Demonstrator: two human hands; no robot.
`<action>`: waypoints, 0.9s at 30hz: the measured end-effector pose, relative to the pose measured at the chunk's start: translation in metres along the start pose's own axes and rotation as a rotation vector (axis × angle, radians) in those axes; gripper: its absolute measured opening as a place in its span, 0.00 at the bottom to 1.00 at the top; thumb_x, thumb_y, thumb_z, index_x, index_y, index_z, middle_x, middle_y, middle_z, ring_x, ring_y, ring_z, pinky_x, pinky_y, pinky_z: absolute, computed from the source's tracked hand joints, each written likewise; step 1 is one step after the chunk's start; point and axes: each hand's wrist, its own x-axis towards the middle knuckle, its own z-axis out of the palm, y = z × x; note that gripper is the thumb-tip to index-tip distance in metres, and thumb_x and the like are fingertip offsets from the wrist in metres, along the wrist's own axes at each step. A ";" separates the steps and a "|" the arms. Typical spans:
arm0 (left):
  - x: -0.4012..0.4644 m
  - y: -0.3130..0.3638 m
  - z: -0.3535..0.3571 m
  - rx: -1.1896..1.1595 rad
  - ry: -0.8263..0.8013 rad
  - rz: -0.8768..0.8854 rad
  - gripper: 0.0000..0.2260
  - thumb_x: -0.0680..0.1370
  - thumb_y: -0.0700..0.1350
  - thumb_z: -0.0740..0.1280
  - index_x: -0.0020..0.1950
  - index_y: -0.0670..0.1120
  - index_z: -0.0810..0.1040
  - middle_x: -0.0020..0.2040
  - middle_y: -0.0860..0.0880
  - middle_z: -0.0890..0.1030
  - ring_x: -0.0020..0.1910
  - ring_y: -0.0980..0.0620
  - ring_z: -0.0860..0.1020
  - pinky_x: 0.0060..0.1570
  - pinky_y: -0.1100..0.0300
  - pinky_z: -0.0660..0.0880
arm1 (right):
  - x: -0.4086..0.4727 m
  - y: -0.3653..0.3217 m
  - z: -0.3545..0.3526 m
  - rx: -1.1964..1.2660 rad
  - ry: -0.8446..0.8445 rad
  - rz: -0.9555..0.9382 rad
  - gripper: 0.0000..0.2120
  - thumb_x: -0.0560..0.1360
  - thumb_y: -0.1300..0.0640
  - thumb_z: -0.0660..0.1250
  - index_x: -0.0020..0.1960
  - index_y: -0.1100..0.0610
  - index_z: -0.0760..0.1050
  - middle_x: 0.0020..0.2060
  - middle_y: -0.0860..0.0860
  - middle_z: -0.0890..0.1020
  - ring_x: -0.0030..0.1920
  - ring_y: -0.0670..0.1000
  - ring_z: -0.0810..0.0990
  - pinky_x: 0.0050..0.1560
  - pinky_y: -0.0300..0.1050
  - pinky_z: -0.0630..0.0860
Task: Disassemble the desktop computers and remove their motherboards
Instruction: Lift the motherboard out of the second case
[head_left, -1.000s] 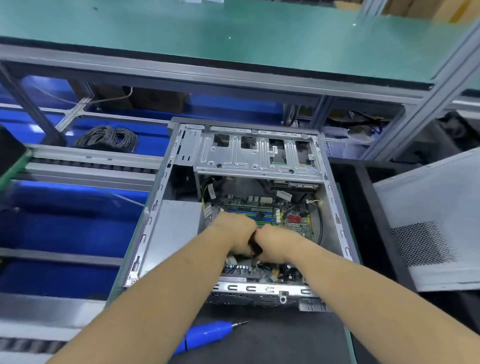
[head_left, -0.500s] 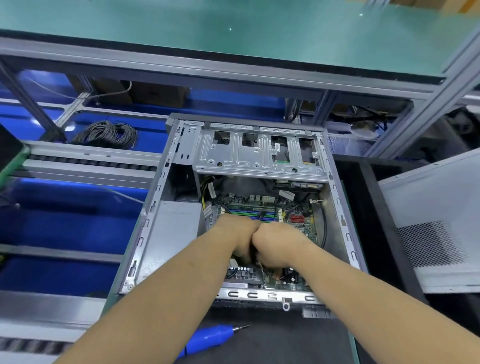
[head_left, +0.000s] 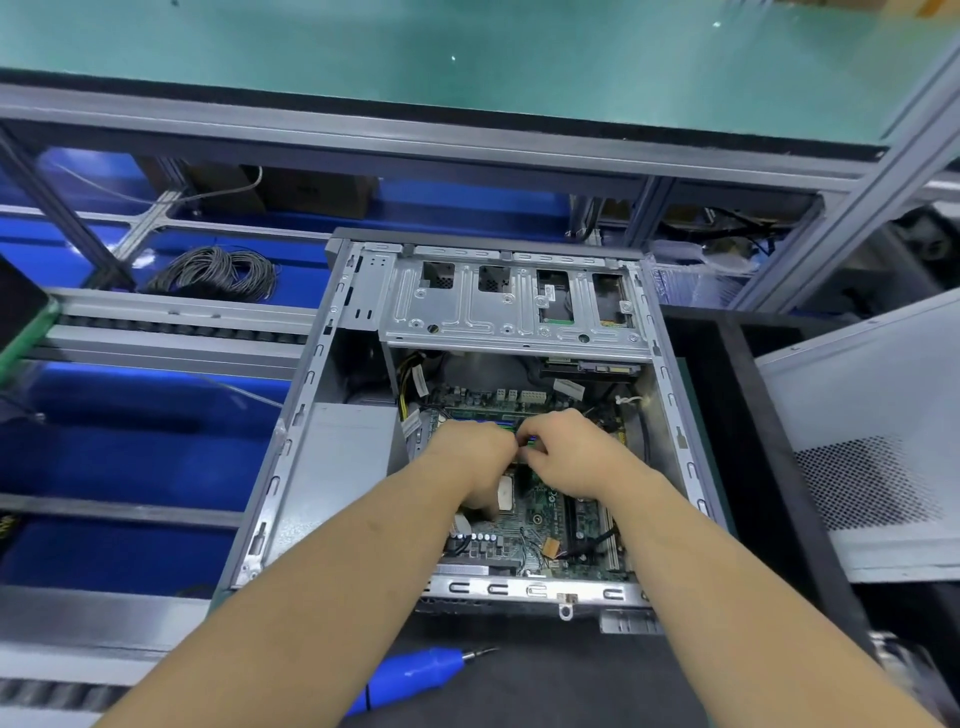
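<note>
At far left a coil of grey cable (head_left: 215, 273) lies on a blue surface beyond a roller rail (head_left: 171, 332). Right of it the open desktop case (head_left: 291, 452) lies on its side on a dark mat (head_left: 545, 680), with a grey power supply box (head_left: 345, 467) in its left part and a metal drive cage (head_left: 511, 306) across its far end. The motherboard (head_left: 540, 519) sits inside on the case floor, green and partly hidden by the arms. Near the front edge a blue electric screwdriver (head_left: 410, 675) lies on the mat, its tip pointing right.

The left hand (head_left: 470, 457) reaches down over the board with its fingers curled, and the right hand (head_left: 569, 454) is just beside it, the two touching at the fingertips over a green and blue memory module (head_left: 506, 423) near the middle of the board. The right fingers pinch something small there; what exactly either hand holds cannot be told, as the fingers cover it.

At far right a perforated grey side panel (head_left: 862, 441) lies tilted beside the case
</note>
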 end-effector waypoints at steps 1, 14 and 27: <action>-0.001 0.000 0.000 -0.001 0.004 0.003 0.22 0.67 0.57 0.79 0.36 0.50 0.66 0.35 0.52 0.71 0.35 0.50 0.72 0.35 0.55 0.70 | 0.000 0.000 0.000 0.013 -0.003 -0.004 0.08 0.77 0.55 0.65 0.52 0.55 0.81 0.31 0.44 0.75 0.31 0.49 0.74 0.34 0.47 0.75; -0.009 -0.001 -0.010 -0.049 -0.057 -0.016 0.20 0.66 0.52 0.80 0.38 0.50 0.68 0.37 0.53 0.71 0.39 0.48 0.73 0.36 0.55 0.70 | 0.007 0.001 0.000 0.081 0.004 -0.014 0.09 0.70 0.57 0.67 0.49 0.54 0.82 0.29 0.44 0.76 0.33 0.50 0.75 0.36 0.47 0.76; -0.052 -0.008 -0.073 -1.552 0.189 0.192 0.11 0.72 0.43 0.76 0.53 0.47 0.84 0.45 0.47 0.82 0.40 0.55 0.78 0.40 0.62 0.75 | -0.039 -0.009 -0.062 1.342 0.135 0.018 0.37 0.70 0.27 0.61 0.53 0.60 0.82 0.52 0.61 0.84 0.50 0.60 0.84 0.44 0.48 0.82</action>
